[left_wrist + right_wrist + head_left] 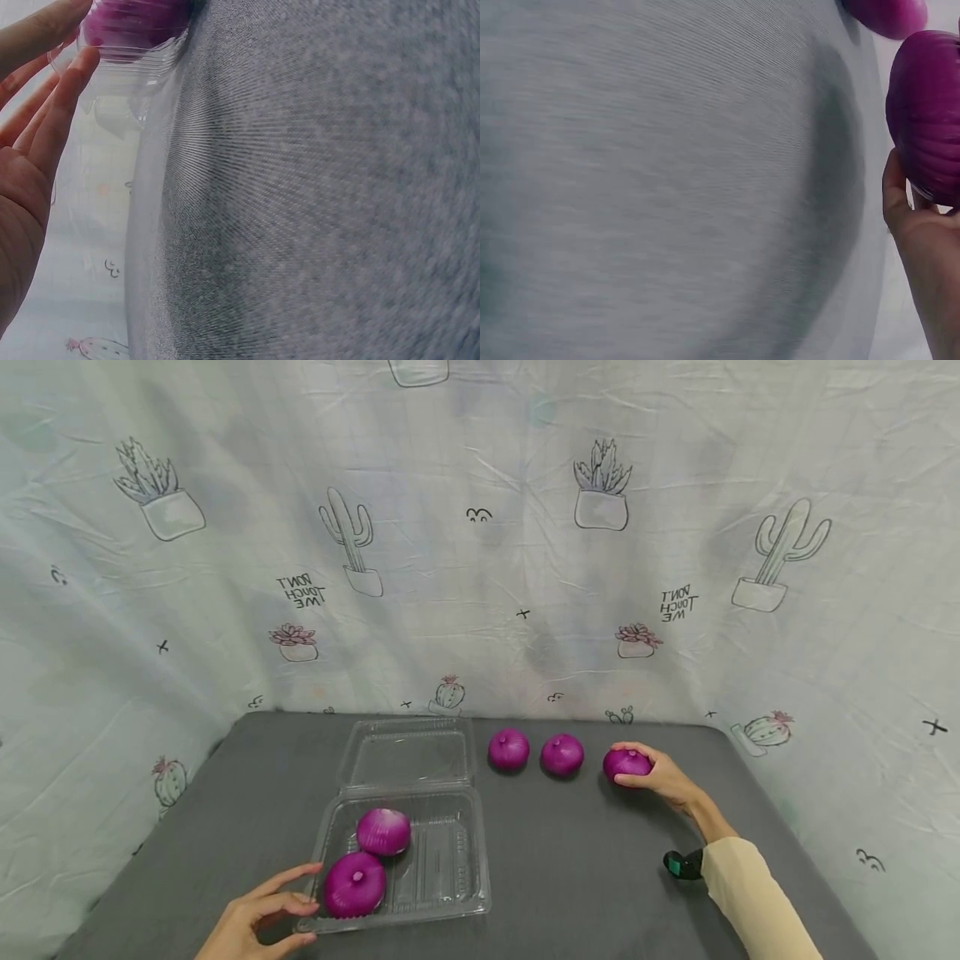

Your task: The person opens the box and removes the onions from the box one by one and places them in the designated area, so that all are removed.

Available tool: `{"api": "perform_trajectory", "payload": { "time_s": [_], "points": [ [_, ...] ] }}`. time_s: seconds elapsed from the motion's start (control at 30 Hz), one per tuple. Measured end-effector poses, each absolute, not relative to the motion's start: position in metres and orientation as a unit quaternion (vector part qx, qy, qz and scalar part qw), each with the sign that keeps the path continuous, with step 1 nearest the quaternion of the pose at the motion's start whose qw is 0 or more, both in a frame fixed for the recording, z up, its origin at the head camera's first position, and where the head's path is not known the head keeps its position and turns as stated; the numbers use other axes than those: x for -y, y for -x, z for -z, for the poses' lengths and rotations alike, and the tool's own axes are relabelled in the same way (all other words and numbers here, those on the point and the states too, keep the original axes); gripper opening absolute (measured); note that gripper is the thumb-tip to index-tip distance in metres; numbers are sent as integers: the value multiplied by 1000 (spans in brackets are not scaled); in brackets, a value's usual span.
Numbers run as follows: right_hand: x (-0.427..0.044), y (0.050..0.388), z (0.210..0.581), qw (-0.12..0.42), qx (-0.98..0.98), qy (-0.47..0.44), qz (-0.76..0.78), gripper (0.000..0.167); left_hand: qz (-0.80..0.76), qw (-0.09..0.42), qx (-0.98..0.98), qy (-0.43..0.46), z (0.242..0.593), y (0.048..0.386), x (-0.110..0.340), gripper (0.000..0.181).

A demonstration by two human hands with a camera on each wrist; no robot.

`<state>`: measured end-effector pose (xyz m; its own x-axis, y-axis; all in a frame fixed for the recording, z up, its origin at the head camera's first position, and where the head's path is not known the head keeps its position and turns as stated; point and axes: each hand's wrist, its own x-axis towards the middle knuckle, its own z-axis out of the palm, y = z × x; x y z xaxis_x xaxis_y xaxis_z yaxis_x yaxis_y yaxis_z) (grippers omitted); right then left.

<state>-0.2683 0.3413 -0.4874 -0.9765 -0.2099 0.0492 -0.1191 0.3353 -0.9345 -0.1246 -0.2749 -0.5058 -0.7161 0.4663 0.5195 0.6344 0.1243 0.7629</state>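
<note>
I log two round, glossy purple onions [356, 887] inside clear hinged plastic box [442, 870] — apparently done; two more onions [508, 750] on grey table [562, 860], third onion [627, 763] gripped by right hand [669, 779] — three seemingly pending; left hand [255, 914] loosely spread at box edge.

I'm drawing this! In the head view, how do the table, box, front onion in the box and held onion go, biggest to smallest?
1. Table
2. Box
3. Front onion, held onion: unsure; the front one is nearer the camera, the other partly hidden.
</note>
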Motion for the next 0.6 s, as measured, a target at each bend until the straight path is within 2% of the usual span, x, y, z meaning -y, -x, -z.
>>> {"api": "perform_trajectory", "payload": {
  "time_s": [0.3, 0.6],
  "points": [
    [-353, 286, 472, 41, -839, 62, 538, 65, 524, 65, 781, 333, 498, 122, 273, 35],
    [-351, 300, 468, 63, -834, 30, 547, 75, 524, 68, 778, 340, 497, 122, 272, 34]
  ]
}}
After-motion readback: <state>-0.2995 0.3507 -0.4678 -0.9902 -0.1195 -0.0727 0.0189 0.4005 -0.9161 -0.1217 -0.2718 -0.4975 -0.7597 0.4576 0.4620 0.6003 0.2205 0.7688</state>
